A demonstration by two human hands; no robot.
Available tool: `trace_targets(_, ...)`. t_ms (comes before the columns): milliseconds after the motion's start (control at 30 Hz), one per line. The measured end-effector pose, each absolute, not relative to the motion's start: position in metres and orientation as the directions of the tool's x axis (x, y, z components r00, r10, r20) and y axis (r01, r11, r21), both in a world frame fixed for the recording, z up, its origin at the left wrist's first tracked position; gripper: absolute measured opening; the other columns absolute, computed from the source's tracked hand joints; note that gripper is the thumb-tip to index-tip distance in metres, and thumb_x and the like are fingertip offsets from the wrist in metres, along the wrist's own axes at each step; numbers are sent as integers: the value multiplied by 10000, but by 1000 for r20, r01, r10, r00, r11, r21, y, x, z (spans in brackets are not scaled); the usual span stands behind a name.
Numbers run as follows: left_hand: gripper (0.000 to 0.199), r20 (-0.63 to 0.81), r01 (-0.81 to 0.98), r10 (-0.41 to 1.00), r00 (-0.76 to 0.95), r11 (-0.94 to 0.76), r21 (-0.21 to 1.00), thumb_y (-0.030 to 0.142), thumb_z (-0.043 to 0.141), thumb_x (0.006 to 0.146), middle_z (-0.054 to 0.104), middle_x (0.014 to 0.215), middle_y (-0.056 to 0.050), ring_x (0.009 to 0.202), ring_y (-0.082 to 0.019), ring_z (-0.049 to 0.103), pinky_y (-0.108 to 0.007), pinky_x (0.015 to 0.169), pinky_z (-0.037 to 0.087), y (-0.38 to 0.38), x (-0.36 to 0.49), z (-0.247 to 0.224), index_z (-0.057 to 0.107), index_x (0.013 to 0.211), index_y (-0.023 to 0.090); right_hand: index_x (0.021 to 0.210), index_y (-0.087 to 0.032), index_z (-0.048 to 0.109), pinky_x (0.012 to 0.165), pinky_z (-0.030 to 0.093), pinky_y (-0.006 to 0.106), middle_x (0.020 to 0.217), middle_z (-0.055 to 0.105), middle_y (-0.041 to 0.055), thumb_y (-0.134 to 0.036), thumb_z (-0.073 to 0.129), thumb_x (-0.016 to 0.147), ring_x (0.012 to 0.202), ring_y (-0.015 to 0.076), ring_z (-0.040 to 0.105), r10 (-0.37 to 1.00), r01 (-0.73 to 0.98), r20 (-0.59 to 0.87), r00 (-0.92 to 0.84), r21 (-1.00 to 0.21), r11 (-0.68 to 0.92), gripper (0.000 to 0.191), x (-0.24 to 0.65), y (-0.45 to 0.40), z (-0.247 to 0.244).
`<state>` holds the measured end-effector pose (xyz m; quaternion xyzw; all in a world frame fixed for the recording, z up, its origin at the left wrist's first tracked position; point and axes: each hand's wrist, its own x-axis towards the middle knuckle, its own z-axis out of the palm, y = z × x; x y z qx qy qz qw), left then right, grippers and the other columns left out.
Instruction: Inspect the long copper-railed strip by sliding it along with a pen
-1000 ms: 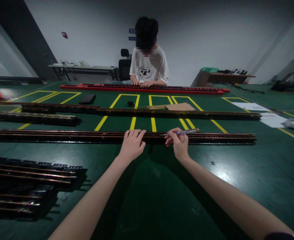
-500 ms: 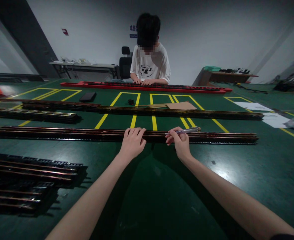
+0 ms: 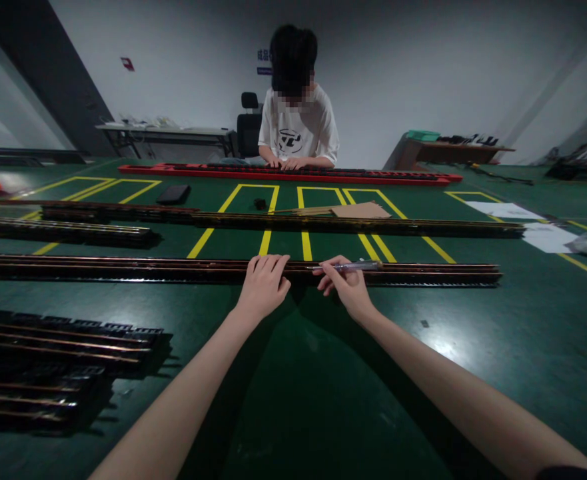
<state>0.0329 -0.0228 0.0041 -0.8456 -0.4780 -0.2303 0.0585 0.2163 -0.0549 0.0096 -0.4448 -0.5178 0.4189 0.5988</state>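
Observation:
A long black rail with copper-coloured strips lies crosswise on the green table in front of me. My left hand is over its middle, fingers bent across the top and closed on it, thumb on the near side. To the right, my right hand grips a thin screwdriver with a clear handle. The screwdriver lies almost level, its metal tip pointing left just above or against the rail. Whether the tip touches cannot be made out.
Behind lie another long dark rail, a cardboard piece and a black flat object. More black rails lie at near left. White papers are at right. Across the table, a person handles a red rail.
The black rail has slid left along the table. My right hand with the screwdriver has moved left too, closer to my left hand, which stays nearly in place.

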Motion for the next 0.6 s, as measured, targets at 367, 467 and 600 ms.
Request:
trace_targets(367,392,412,825,792,451,-546,146,235,381,881,603,1207,-117,1131,-251,523,-461,1048,322,-23,33,6,550,1220,136,748,-183,575,362,456,191,636,667,-4,-359,630,765,412,88,566,941,-51,241,237,-964,260,185,214,-54,9)
trace_targets(467,391,406,825,793,454,-546,144,238,377,885,597,1218,-115,1145,-253,518,-460,1051,319,-22,33,6,548,1224,141,736,-181,577,359,454,191,614,656,-8,-324,612,768,407,89,567,927,-48,231,295,-965,256,150,216,-55,10)
trace_targets(600,395,403,822,793,456,-549,151,248,373,891,590,1232,-110,1159,-251,509,-460,1060,309,-22,32,5,539,1235,147,712,-181,571,358,447,188,588,637,-14,-299,593,773,407,87,567,903,-39,245,354,-960,276,135,215,-57,12)
